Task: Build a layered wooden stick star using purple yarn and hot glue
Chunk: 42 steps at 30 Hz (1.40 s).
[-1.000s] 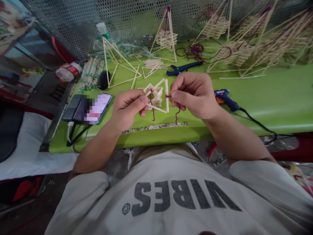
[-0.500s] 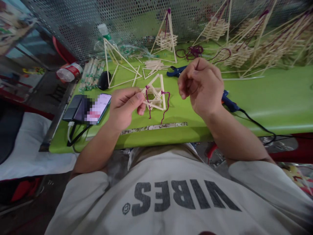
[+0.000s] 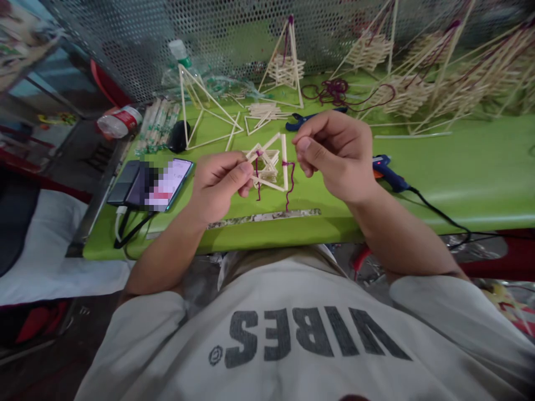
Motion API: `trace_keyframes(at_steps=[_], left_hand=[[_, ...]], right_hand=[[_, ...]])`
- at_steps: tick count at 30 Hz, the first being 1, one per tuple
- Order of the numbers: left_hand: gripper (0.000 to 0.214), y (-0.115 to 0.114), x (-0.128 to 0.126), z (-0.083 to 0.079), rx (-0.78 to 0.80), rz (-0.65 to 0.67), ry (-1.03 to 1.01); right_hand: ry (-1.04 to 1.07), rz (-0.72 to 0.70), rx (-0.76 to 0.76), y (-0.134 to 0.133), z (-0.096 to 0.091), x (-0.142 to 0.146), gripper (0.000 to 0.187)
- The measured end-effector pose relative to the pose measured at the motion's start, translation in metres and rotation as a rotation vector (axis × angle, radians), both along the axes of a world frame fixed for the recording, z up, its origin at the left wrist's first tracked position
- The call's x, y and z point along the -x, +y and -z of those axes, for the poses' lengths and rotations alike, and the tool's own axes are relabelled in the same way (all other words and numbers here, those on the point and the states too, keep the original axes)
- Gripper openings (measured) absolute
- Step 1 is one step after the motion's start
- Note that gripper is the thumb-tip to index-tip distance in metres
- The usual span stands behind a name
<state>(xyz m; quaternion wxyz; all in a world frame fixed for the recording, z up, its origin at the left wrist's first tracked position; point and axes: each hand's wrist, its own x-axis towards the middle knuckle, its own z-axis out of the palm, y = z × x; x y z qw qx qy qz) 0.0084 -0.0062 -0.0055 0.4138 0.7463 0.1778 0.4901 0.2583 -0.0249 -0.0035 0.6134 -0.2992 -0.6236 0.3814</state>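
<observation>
My left hand (image 3: 219, 184) pinches a small stick frame (image 3: 270, 164) made of pale wooden sticks, holding it above the green table (image 3: 460, 161). Maroon string (image 3: 290, 181) is tied at two spots on the frame and dangles from it. My right hand (image 3: 334, 153) is just right of the frame, thumb and forefinger pinched together close to the string's upper end; whether they grip the string I cannot make out.
A phone (image 3: 161, 181) lies left on the table. A blue glue gun (image 3: 387, 170) with a black cord rests right of my hands. Blue pliers (image 3: 309, 118), loose sticks (image 3: 261, 111), a string coil (image 3: 334, 89) and several finished stick pyramids (image 3: 288, 64) stand behind.
My right hand, which had lifted away from the frame half a second ago, has come back down to the string beside it. The left hand tilted the frame slightly.
</observation>
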Motion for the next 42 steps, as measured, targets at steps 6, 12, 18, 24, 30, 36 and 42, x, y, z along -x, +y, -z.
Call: trace_keyframes(at_steps=[6, 12, 18, 24, 30, 36, 42], left_hand=[[0.041, -0.004, 0.002, -0.003, -0.056, -0.116, 0.095], [0.05, -0.01, -0.002, -0.006, -0.348, -0.334, 0.252], [0.046, -0.009, -0.008, -0.004, -0.548, -0.428, 0.287], [0.042, -0.01, -0.009, -0.004, -0.609, -0.425, 0.29], [0.044, -0.009, -0.008, -0.004, -0.578, -0.429, 0.26], [0.048, -0.01, -0.007, -0.004, -0.543, -0.417, 0.264], [0.051, -0.012, -0.004, -0.003, -0.366, -0.383, 0.237]], right_hand=[[0.024, -0.05, -0.022, 0.002, -0.001, -0.003, 0.025], [-0.111, -0.109, -0.026, 0.004, 0.002, -0.005, 0.022], [-0.234, 0.025, -0.055, 0.002, 0.005, -0.003, 0.026], [-0.309, 0.174, -0.167, -0.005, 0.005, 0.0, 0.02], [-0.287, 0.16, -0.19, -0.005, 0.003, 0.001, 0.017], [-0.298, 0.128, -0.196, -0.006, 0.005, 0.002, 0.018], [-0.317, 0.139, -0.261, -0.008, 0.008, 0.0, 0.014]])
